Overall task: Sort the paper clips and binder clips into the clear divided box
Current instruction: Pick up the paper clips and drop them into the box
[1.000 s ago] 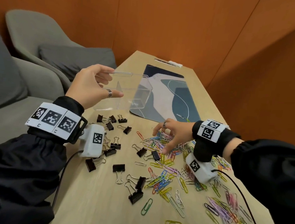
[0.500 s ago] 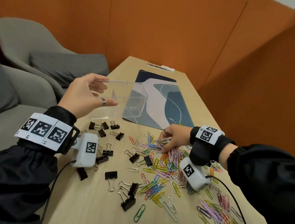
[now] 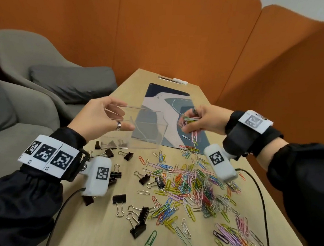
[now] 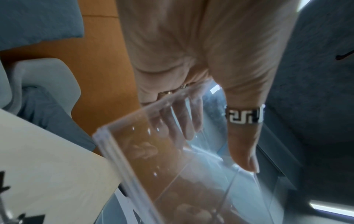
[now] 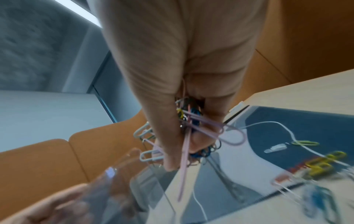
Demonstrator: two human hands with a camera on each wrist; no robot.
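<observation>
My left hand [image 3: 107, 118] grips the clear divided box [image 3: 146, 133] by its left end, thumb on the near wall and fingers on the far rim, and holds it tilted above the table. A few black binder clips [image 3: 115, 144] lie in its left compartment. My right hand [image 3: 198, 120] is raised just right of the box and clutches a bunch of coloured paper clips [image 5: 193, 130]; pink ones dangle below the fingers. Loose paper clips [image 3: 193, 185] cover the table's middle and right. Black binder clips [image 3: 139, 221] lie scattered to the left and front.
A blue and white desk mat [image 3: 164, 111] lies behind the box on the wooden table [image 3: 94, 234]. Grey chairs [image 3: 35, 70] stand to the left and an orange partition [image 3: 183, 37] closes the back and right. Cables trail from both wrist cameras.
My right hand closed on a bunch of paper clips in the pile and rose with it to the box's right side. The left hand keeps holding the box aloft.
</observation>
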